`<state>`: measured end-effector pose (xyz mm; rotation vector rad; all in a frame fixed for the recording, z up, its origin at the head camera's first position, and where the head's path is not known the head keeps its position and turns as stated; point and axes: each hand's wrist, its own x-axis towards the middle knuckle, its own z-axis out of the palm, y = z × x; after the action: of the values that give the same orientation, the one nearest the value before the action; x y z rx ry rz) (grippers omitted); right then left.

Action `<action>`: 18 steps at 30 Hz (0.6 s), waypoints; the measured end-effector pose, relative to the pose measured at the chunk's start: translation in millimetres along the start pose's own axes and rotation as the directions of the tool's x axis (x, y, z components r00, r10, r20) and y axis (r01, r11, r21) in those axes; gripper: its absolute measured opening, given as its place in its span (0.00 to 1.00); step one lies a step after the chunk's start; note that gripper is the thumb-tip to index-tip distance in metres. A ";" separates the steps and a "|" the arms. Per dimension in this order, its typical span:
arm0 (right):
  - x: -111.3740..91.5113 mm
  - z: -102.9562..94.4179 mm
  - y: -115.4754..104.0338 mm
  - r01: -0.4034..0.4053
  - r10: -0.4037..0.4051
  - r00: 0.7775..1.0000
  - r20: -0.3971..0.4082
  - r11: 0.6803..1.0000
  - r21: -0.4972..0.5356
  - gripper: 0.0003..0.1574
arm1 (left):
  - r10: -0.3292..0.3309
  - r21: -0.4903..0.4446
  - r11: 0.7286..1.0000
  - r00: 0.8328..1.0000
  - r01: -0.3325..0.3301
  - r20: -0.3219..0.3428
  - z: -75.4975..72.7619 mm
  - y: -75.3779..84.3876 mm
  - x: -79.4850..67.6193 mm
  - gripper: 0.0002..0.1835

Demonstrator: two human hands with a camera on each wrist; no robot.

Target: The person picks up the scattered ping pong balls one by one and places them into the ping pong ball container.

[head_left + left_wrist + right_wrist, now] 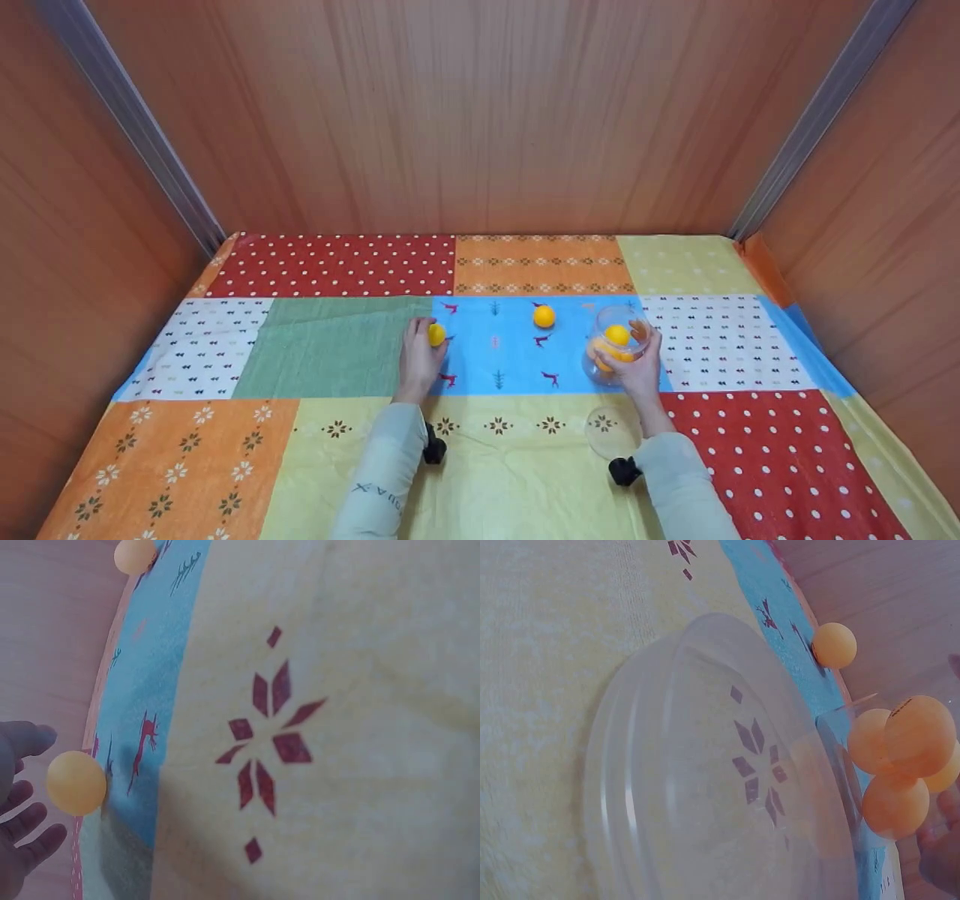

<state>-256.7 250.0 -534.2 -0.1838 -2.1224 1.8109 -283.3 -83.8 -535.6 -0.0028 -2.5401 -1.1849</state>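
My left hand (420, 361) is beside an orange ping-pong ball (436, 334) on the patterned cloth. In the left wrist view its fingers are spread apart around the ball (76, 783), not closed on it. On the other side, my right hand (643, 373) grips a clear plastic jar (609, 318), thumb and fingers around its near right side. Several orange balls (921, 736) are inside the jar. Another ping-pong ball (544, 316) lies on the blue patch between the hands, left of the jar.
A clear round lid (600, 435) lies on the yellow patch in front of the jar, close to the right wrist. The patchwork cloth (345, 352) covers the table. Wood-grain panels (487, 120) stand at the back and both sides.
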 end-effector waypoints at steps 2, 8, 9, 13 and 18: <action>0.3 0.2 0.2 0.000 0.000 1.000 -0.002 1.000 -0.001 0.49 | -0.012 0.008 1.000 1.000 0.012 0.003 1.0 -2.3 1.6 0.21; 0.4 -1.0 0.0 -0.038 0.038 0.999 0.010 0.999 -0.006 0.50 | -0.079 0.016 0.997 0.996 0.078 0.032 5.0 -8.1 6.0 0.24; 0.4 -1.0 0.0 -0.042 0.042 0.999 0.008 0.999 -0.009 0.50 | -0.095 0.015 0.995 0.995 0.094 0.038 5.8 -9.0 6.6 0.24; 0.5 -0.7 0.0 -0.041 0.041 0.999 0.006 0.999 -0.001 0.49 | -0.150 0.007 0.989 0.987 0.150 0.053 8.4 -11.7 8.3 0.26; 0.5 -0.7 -0.2 -0.037 0.037 0.999 0.005 0.999 0.013 0.50 | -0.167 0.019 0.986 0.985 0.166 0.046 9.6 -13.6 9.9 0.25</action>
<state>-256.8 250.8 -533.9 -0.2167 -2.1235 1.8477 -297.5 -87.0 -548.5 0.1908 -2.6331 -1.2404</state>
